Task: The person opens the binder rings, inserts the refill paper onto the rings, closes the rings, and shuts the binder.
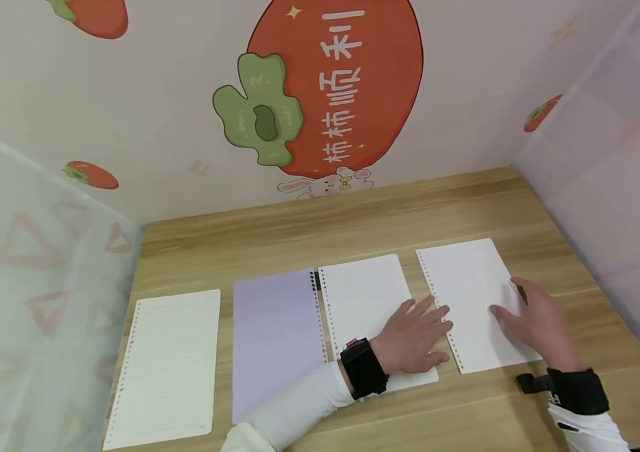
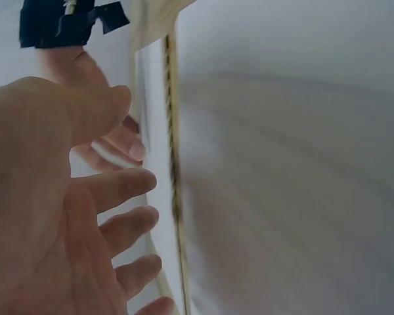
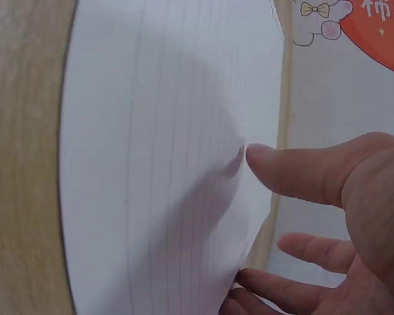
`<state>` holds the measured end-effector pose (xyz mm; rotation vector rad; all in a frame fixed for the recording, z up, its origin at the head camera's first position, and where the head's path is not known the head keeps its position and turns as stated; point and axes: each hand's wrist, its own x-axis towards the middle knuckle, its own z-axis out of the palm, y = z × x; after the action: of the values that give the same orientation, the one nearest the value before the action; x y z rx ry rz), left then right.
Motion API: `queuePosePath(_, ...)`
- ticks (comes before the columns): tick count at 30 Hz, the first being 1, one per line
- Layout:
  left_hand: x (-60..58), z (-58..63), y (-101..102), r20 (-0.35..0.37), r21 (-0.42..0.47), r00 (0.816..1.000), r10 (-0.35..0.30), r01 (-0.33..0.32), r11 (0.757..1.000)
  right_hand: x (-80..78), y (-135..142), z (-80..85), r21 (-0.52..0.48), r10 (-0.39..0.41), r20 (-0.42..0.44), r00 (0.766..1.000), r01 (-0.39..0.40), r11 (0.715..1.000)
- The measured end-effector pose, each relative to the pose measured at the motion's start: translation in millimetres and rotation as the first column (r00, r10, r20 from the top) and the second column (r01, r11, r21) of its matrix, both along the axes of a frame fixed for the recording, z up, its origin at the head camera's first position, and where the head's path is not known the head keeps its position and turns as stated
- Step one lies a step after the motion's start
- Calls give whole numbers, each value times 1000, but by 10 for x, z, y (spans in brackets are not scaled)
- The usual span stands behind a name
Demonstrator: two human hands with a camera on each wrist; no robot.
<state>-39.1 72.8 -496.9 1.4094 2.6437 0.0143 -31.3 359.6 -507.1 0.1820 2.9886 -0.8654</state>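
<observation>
My left hand (image 1: 413, 339) is spread over a white lined sheet (image 1: 362, 285) with punched holes, its fingertips reaching the holed left edge of another such sheet (image 1: 461, 276) on the right. In the left wrist view its fingers are spread and hold nothing. At the right sheet's right edge is my right hand (image 1: 540, 323), thumb over the page and the other fingers along the edge. In the right wrist view the thumb (image 3: 295, 172) meets the lined page (image 3: 151, 131) and the fingers lie by its edge, well apart from the thumb.
A purple cover (image 1: 277, 333) with a black binding piece (image 1: 317, 280) at its top right lies left of the middle sheet. Another loose lined sheet (image 1: 170, 364) is at the far left. All lie on a wooden table (image 1: 297, 235) against a printed wall (image 1: 173, 113).
</observation>
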Motion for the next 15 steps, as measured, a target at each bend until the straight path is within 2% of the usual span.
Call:
queuePosePath(6,61,-69,25,-57,-35,998,18,-20,999,-14,-89,7,-2,-22,-26,999,22,1000)
queuePosePath(10,58,-61,48,-47,-46,999,27,-29,999,2,-99,19,-20,-27,-70,997,26,999)
queuePosePath(15,53,-52,68,-20,-65,999,46,-47,997,21,-88,38,-75,-87,-68,994,82,994)
